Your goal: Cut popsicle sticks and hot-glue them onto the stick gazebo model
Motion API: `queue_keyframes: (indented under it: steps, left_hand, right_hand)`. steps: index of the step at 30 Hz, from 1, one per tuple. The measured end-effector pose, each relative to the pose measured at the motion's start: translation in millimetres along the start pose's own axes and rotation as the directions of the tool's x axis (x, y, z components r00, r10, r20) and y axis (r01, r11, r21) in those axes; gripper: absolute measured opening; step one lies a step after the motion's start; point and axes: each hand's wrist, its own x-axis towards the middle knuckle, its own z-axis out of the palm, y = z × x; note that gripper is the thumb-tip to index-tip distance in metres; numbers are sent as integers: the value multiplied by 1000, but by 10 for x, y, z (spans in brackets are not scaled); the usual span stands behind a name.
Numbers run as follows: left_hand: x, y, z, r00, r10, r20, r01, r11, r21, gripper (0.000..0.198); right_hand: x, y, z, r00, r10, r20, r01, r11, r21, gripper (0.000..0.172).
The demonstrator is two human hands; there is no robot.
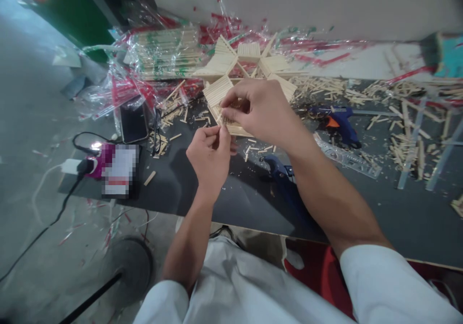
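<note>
A model built of pale wooden sticks (219,90), with several slatted panels like small roofs, stands at the middle of the dark table. My right hand (265,109) reaches over its near side, thumb and forefinger pinched together at the near left corner. Just below, my left hand (210,157) is closed too, its thumb and fingertips meeting at the same corner and nearly touching the right fingertips. Whatever lies between the fingers is too small and too covered to make out. My right hand hides part of the model's near side.
A blue glue gun (342,124) and a clear plastic ruler (347,156) lie right. Blue pliers-like tool (278,167) sits under my right forearm. Stick offcuts (408,150) litter the table (238,194). Left are a phone (133,121), a purple power strip (103,160) and plastic wrapping (119,85).
</note>
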Motion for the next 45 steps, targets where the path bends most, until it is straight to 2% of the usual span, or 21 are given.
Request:
queue_keyframes:
  steps: [4, 8, 10, 22, 25, 27, 29, 31, 33, 35, 37, 41, 45]
  left_hand:
    - [76, 29, -53, 990, -93, 107, 101, 992, -71, 20]
    - [168, 73, -121, 943, -184, 278, 215, 973, -84, 27]
    - [197, 102, -149, 921, -207, 329, 246, 966, -81, 29]
    - [307, 118, -218, 871, -218, 441, 253, 967, -22, 32]
    - [321, 129, -223, 856, -230, 462, 266, 964, -15, 30]
    - [307, 138, -217, 866, -220, 450, 249, 968, -5, 27]
    - [276, 137, -203, 899, -182, 399, 188, 982, 23, 25]
    - [237, 121, -179, 947, -89, 309, 66, 994, 86, 26]
    - [200, 96, -148, 978, 51, 202, -90, 978, 188, 27]
    - [168, 72, -112, 974, 186, 126, -217, 927, 305, 28]
    - [138, 60, -73, 957, 276, 93, -289, 867, 406, 28]
    - [67, 68, 7, 935, 348, 64, -324, 768, 552, 22]
    - [9, 96, 76, 949, 310, 52, -276, 739, 614, 21]
  right_hand:
    - [-2, -30, -8, 1000, -4, 24, 4, 1000, 1, 18]
    - [5, -13, 7, 1000, 21, 20, -21, 1000, -8, 14]
    - [8, -3, 8, 999, 35, 19, -35, 999, -5, 14]
    - [21, -62, -74, 999, -2, 42, 2, 1000, 3, 5]
    - [11, -84, -85, 998, 23, 53, -23, 1000, -1, 8]
    - [10, -101, -90, 997, 42, 65, -42, 999, -4, 10]
    - [12, -107, -87, 997, 38, 68, -38, 999, -11, 10]
    - [14, -102, -77, 998, 20, 59, -19, 1000, -14, 9]
    - [14, -89, -61, 999, 5, 44, -5, 1000, -12, 9]
    - [12, -72, -48, 1000, 1, 29, 0, 1000, -14, 9]
    - [10, -58, -41, 1000, 1, 31, 0, 999, -33, 9]
    - [5, -50, -50, 998, -8, 60, 12, 997, -74, 11]
    - [-1, -62, -58, 997, 7, 71, -1, 997, -81, 11]
